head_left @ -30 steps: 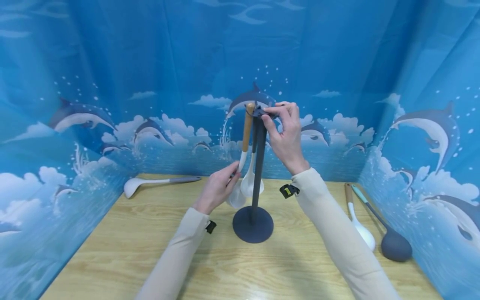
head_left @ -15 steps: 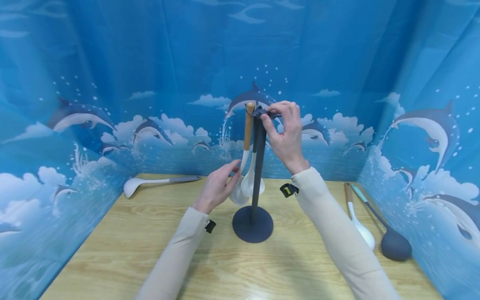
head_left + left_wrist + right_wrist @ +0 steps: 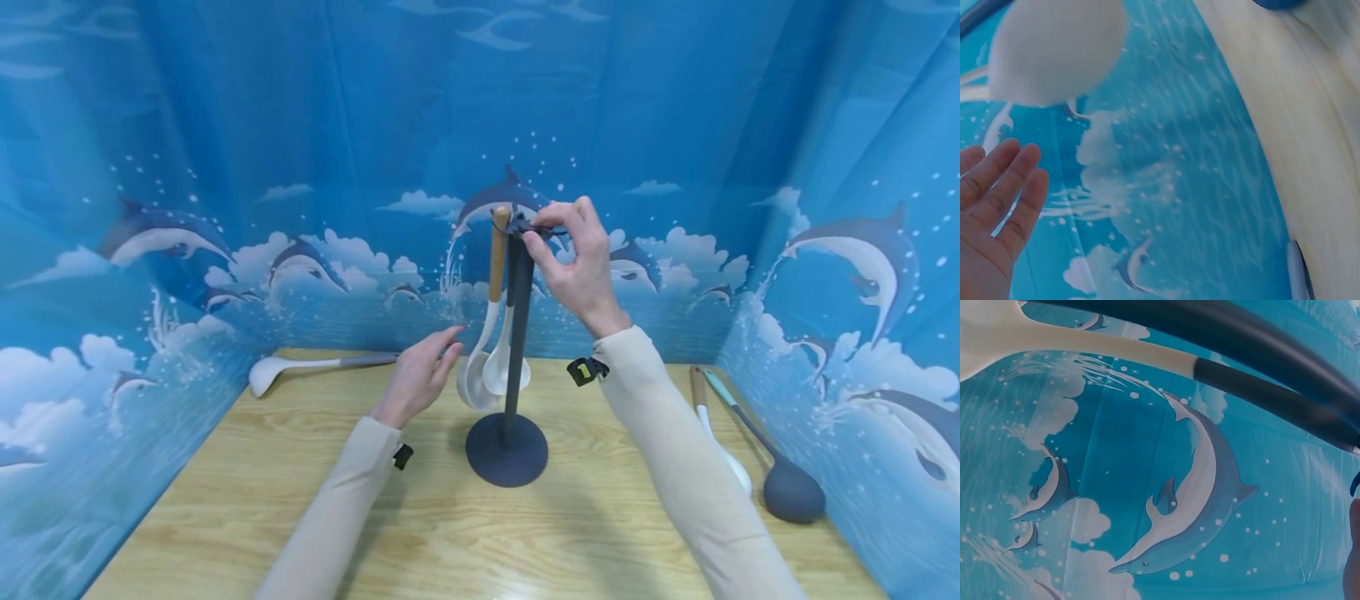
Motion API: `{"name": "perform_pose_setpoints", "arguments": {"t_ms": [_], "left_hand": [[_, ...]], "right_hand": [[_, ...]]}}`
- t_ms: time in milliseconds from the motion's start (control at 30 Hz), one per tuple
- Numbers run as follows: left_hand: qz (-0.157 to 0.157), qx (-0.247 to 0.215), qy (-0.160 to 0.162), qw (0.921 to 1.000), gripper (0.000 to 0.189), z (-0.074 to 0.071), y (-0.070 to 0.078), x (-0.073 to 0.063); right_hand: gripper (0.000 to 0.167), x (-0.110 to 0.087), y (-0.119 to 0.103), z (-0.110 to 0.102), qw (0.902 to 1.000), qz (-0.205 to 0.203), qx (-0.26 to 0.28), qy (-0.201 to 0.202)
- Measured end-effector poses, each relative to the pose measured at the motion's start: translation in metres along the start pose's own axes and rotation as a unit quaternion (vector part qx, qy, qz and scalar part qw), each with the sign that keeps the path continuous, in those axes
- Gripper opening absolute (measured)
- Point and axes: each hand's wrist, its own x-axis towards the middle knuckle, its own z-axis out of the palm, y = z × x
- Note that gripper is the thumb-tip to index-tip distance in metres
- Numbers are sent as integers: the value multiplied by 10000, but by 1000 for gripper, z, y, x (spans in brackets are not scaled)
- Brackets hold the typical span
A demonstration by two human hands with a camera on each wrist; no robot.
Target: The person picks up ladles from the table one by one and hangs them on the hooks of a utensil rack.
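Note:
A dark utensil stand point(image 3: 507, 454) rises from a round base at the table's middle. My right hand point(image 3: 576, 260) pinches its hooked top between thumb and fingers. From the hooks hang a white ladle with a wooden handle point(image 3: 497, 262) and, beside it, a white ladle with a dark handle point(image 3: 496, 372). My left hand point(image 3: 420, 371) is just left of the hanging bowls, apart from them and holding nothing. The left wrist view shows the left hand's fingers point(image 3: 1021, 212) extended below a blurred white ladle bowl point(image 3: 1057, 53). Only a sliver of the right hand shows in the right wrist view.
A white ladle with a grey handle point(image 3: 300, 364) lies at the table's back left. Along the right edge lie a white ladle with a brown handle point(image 3: 698, 387) and a dark ladle with a mint handle end point(image 3: 793, 492). Dolphin-printed curtains point(image 3: 300, 108) enclose the table.
My left hand has let go of the wooden-handled ladle and drawn back to the left. That ladle now hangs freely. The right hand stays at the stand's top, its wrist slightly farther right.

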Motion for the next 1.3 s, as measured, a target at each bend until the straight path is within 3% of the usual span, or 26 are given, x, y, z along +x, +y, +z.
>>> {"name": "perform_pose_setpoints", "arguments": {"t_ms": [167, 367, 800, 1033, 1300], "left_hand": [[-254, 389, -224, 9987, 39, -2, -16, -6], [-555, 700, -758, 9931, 33, -3, -34, -16], [-1162, 1027, -1777, 9718, 28, -7, -84, -33], [-1246, 1363, -1934, 9636, 24, -17, -115, -40], [-2165, 2137, -1610, 9389, 22, -34, -142, -51]], "right_hand": [[15, 0, 1, -2, 10000, 57, 75, 30], [16, 1, -2, -2, 10000, 21, -32, 62], [17, 0, -5, -3, 9999, 2, -142, 93], [15, 3, -7, -1, 10000, 24, -30, 74], [16, 4, -10, -1, 9998, 47, -178, 55]]}}
